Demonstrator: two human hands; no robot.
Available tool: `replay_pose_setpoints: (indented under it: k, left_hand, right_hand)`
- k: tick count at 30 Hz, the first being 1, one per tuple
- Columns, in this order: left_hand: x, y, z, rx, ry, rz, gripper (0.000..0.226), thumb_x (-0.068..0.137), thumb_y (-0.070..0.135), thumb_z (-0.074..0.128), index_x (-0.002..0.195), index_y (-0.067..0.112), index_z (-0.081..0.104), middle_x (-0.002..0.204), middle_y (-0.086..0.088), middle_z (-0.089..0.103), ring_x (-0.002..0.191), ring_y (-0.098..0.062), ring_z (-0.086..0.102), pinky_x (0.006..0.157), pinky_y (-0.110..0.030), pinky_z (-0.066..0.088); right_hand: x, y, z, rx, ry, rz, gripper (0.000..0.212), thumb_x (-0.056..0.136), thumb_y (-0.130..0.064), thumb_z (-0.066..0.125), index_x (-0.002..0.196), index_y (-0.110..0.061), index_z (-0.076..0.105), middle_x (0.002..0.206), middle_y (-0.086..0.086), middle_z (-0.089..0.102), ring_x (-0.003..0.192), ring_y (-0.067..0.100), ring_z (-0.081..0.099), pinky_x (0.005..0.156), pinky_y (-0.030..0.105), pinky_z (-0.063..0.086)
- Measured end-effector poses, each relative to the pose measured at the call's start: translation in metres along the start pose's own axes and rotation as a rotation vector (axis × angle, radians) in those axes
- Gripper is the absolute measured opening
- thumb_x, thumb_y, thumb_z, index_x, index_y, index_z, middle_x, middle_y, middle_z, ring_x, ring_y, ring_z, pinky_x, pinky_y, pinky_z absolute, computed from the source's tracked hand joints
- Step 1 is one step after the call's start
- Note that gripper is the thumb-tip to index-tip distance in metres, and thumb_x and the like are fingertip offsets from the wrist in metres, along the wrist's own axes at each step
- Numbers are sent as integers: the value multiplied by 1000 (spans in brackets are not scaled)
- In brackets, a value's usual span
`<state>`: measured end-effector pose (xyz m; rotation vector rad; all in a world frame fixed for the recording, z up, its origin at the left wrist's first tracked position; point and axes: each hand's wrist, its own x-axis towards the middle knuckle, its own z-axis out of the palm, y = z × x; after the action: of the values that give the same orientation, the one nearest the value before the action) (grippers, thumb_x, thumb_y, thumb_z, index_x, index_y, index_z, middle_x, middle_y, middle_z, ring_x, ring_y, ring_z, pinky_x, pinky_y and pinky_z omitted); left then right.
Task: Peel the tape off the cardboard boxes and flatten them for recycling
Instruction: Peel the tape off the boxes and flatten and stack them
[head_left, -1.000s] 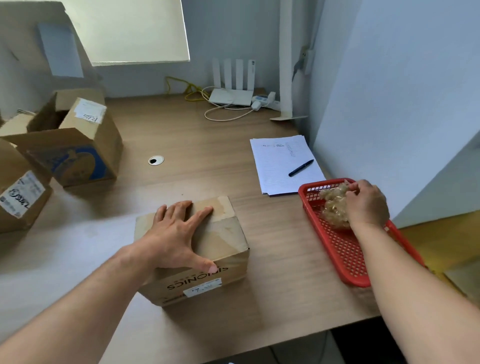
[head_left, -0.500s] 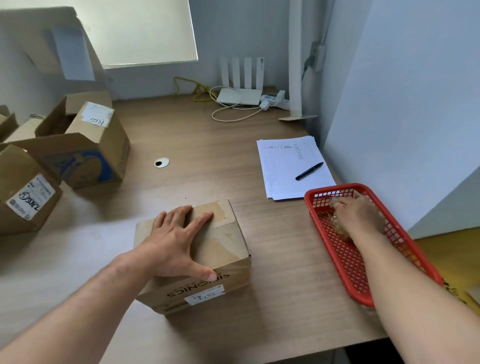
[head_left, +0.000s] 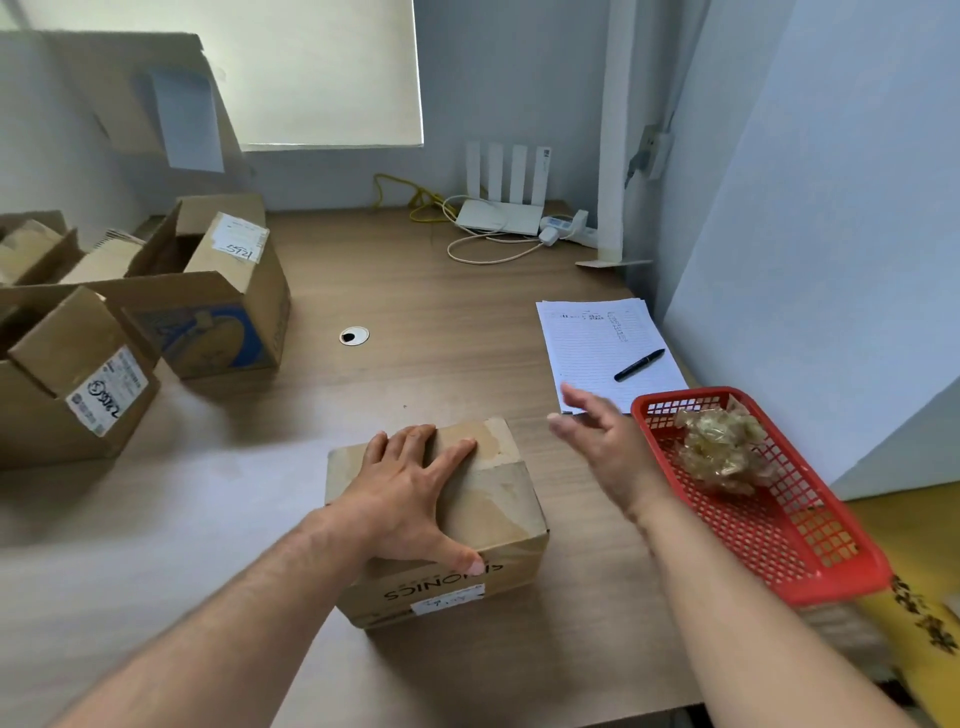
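Pressing flat on the top of a closed box (head_left: 501, 501) at lower centre of the frame, the left hand (head_left: 410, 491) has its fingers straight and spread, with the thumb hooked over the near top edge. The box sits on the desk (head_left: 441, 374). Its near face carries upside-down print and a small white label, and a paler band crosses the far end of its top.

The right hand (head_left: 608, 449) hangs in the air just right of the box, between it and a red basket (head_left: 836, 584). It is open, fingers straight, and holds nothing; it is slightly blurred. The basket lies at the right edge of the desk, and a crumpled wad of tape (head_left: 722, 454) sits in its far end, apart from the hand.

Above the right hand in the frame, a lined sheet (head_left: 592, 338) lies on the desk with a black pen (head_left: 639, 358) on it.

At the left of the frame stand two open boxes: one with blue print (head_left: 218, 327) and a nearer one with a white label (head_left: 62, 415). A round hole (head_left: 354, 335) is set in the desk between them and the sheet. A white router (head_left: 501, 215) with coiled cables stands at the back.
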<state>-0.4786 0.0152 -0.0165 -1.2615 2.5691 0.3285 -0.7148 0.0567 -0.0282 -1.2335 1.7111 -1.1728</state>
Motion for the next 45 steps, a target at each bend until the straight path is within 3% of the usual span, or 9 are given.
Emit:
replay_pose_setpoints:
  k: [5, 16, 21, 24, 27, 32, 36, 39, 45]
  left_hand:
    - [-14, -10, 6, 23, 23, 4, 127, 53, 93, 53, 151, 40, -8, 160, -11, -3, 147, -26, -8, 118, -45, -9]
    - [-79, -73, 55, -327, 204, -240, 142, 30, 108, 15, 152, 38, -5, 160, 0, -19, 146, -15, -20, 118, -39, -13]
    - [-96, -79, 70, -861, 266, -261, 127, 53, 87, 57, 151, 38, -8, 159, 15, -2, 146, -5, 1, 120, -30, 11]
    - [-99, -81, 72, -1057, 304, -280, 136, 55, 67, 77, 147, 42, -20, 150, 22, 9, 139, -2, 18, 115, -27, 21]
    - [-101, -83, 75, -1137, 311, -267, 140, 53, 63, 79, 137, 50, -33, 153, 24, 12, 136, -3, 27, 113, -27, 26]
    - [-100, -83, 76, -1173, 332, -265, 145, 46, 75, 77, 132, 52, -37, 153, 25, 14, 137, -5, 30, 115, -31, 28]
    - [-98, -86, 82, -1178, 330, -248, 138, 38, 83, 75, 127, 64, -29, 156, 26, 7, 139, -4, 28, 116, -35, 30]
    - [-96, -86, 84, -1144, 354, -237, 141, 37, 85, 73, 143, 53, -14, 153, 20, 16, 136, -7, 32, 114, -34, 32]
    - [-100, -87, 81, -1090, 368, -243, 91, 45, 83, 71, 120, 48, 30, 143, 16, 30, 126, -10, 43, 103, -30, 44]
  right_hand:
    - [-17, -7, 70, -106, -273, -63, 93, 65, -58, 69, 146, -32, 32, 150, -11, 30, 139, 5, 24, 116, 29, 22]
    - [-32, 6, 96, -303, -210, -115, 82, 77, -35, 76, 147, -24, 35, 156, -14, 19, 142, 10, 16, 111, 19, 11]
    - [-39, 4, 110, -253, -210, -105, 86, 75, -32, 79, 147, -25, 33, 156, -12, 15, 142, 8, 16, 114, 22, 13]
    - [-39, 2, 106, -27, -232, -2, 96, 64, -24, 80, 146, -27, 31, 155, -9, 19, 138, 5, 29, 111, 24, 30]
    - [-33, 1, 96, 132, -301, 59, 84, 73, -4, 73, 144, -28, 35, 143, -5, 44, 123, -1, 45, 88, 9, 44]
    - [-19, 0, 95, 146, -290, 82, 55, 83, -14, 72, 133, -27, 53, 122, -6, 61, 111, 5, 57, 96, 21, 45]
    - [-9, -10, 106, 208, -133, 150, 23, 85, -44, 60, 95, -25, 66, 82, -7, 61, 82, 11, 54, 74, 25, 42]
    - [-1, -8, 121, 288, -57, 179, 71, 67, -72, 63, 89, -4, 61, 82, 1, 55, 80, 17, 47, 76, 32, 36]
    - [13, -7, 134, 584, -29, 345, 46, 87, -36, 66, 114, 0, 61, 107, 15, 70, 88, 25, 66, 78, 36, 54]
